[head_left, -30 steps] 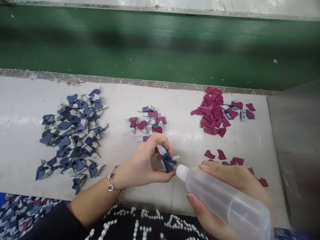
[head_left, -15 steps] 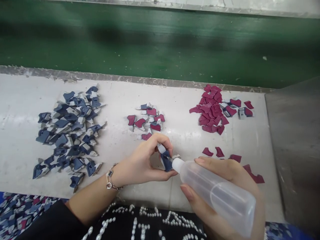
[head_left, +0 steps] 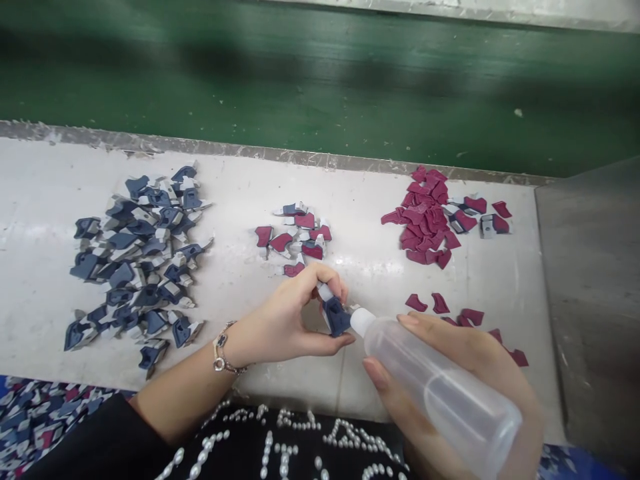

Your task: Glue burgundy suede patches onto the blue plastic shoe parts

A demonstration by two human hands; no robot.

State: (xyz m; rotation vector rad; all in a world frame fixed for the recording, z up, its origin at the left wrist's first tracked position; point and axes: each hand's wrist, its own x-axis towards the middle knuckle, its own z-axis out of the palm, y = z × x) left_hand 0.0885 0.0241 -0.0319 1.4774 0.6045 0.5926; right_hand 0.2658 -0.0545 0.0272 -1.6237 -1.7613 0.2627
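Observation:
Between thumb and fingers, my left hand (head_left: 295,317) grips a small blue and grey plastic part (head_left: 336,316), its hollowed blue face turned up. My right hand (head_left: 465,373) is wrapped round a translucent squeeze bottle (head_left: 440,387) with a white cap (head_left: 362,322). The bottle is tilted, its capped end against or just beside the blue face; whether they touch I cannot tell. Beyond my left hand lies a small cluster of blue-grey parts with maroon faces (head_left: 281,242). Loose maroon pieces (head_left: 416,303) lie just past my right hand.
A big pile of blue and grey parts (head_left: 145,253) covers the table's left side. At the back right is a heap of maroon pieces (head_left: 425,217), with a few two-colour parts (head_left: 463,221) beside it. A green belt (head_left: 320,93) runs behind; a metal panel (head_left: 590,287) stands right.
The bottle has drawn slightly right, away from the part, uncovering more of its blue face. My left hand keeps its hold on the part. The whole view has shifted a little.

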